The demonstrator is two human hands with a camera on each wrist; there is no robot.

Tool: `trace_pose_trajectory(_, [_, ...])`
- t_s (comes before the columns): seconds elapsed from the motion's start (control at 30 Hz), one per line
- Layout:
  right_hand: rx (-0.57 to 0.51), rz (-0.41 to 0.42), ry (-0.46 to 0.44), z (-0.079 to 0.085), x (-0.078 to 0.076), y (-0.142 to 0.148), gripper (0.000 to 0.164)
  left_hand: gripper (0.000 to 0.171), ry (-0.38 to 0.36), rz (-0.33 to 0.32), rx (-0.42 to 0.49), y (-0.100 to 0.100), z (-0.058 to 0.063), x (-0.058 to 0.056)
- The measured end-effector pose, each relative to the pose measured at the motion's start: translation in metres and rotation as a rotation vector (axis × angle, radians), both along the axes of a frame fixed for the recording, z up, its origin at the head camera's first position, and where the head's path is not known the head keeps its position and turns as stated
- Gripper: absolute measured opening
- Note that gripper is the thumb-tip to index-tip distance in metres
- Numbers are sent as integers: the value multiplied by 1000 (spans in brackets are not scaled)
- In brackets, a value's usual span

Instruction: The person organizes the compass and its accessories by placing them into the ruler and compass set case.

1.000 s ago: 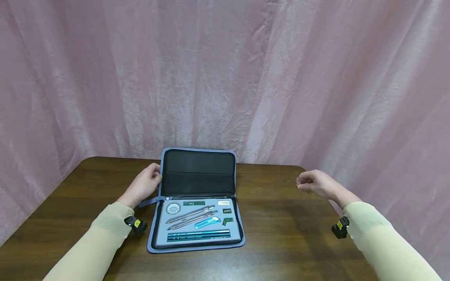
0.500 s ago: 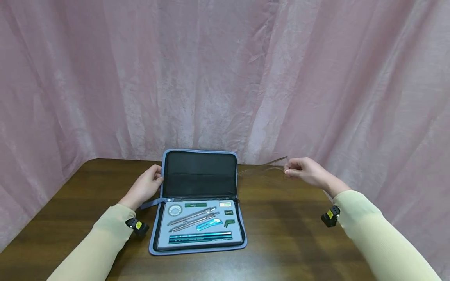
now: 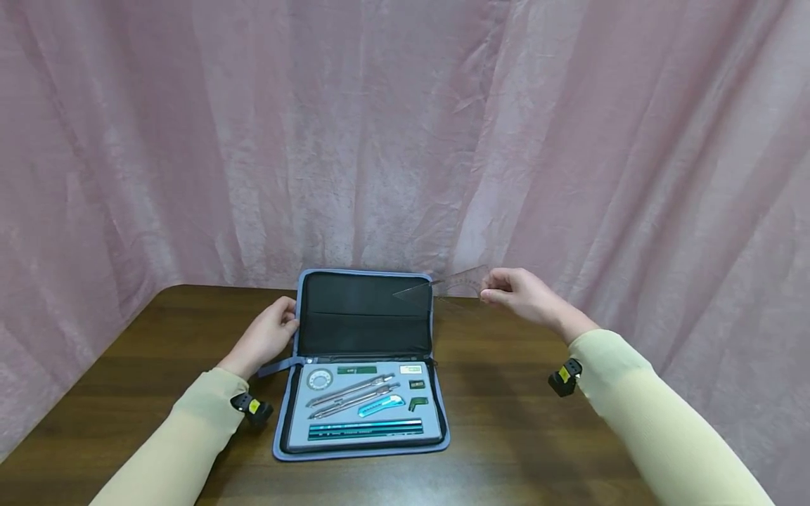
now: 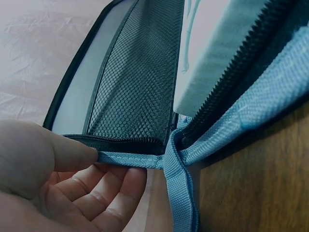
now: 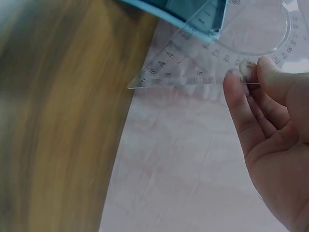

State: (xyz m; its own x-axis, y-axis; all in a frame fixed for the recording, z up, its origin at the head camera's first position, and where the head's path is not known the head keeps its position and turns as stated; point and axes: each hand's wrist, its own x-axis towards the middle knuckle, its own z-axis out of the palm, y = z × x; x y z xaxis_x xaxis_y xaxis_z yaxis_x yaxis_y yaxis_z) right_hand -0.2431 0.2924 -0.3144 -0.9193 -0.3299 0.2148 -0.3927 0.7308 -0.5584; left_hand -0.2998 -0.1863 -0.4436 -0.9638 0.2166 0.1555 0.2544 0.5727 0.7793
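Note:
A blue zip case (image 3: 361,456) lies unfolded on the table, its dark lid (image 3: 363,337) raised at the back. My left hand (image 3: 266,334) holds the lid's left edge; in the left wrist view the thumb lies on the blue trim (image 4: 128,158) with the fingers below. Between thumb and fingers, my right hand (image 3: 525,292) pinches a clear set square (image 5: 169,65) with printed numbers and a curved cutout. The set square is in the air, its pointed end in front of the lid's upper right part in the head view. The lid's mesh pocket (image 4: 135,82) shows in the left wrist view.
The case's grey tray (image 3: 297,425) carries two silver compasses (image 3: 351,396), a blue craft knife (image 3: 382,405), dark pencils (image 3: 365,429), a pale ring-shaped piece (image 3: 319,379) and small green pieces. A strap (image 3: 278,366) sticks out left. Pink curtain (image 3: 405,140) hangs behind the table.
My right hand has moved left and upward, bringing the set square over to the lid. The left hand stays at the lid's edge.

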Motion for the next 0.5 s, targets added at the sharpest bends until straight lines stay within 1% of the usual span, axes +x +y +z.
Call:
trace_pose_trajectory(0.17, [-42,21,22,2,-9,-22,8,29,17,-5,-12,0,2,1])
trace_pose_trajectory(0.4, [-95,48,-4,9,-19,-53,13,28,7,8,-21,-2,5,5])
trace_pose_trajectory(0.5, [-113,46,-8,10,-23,-65,15,28,12,17,-25,-3,5,6])
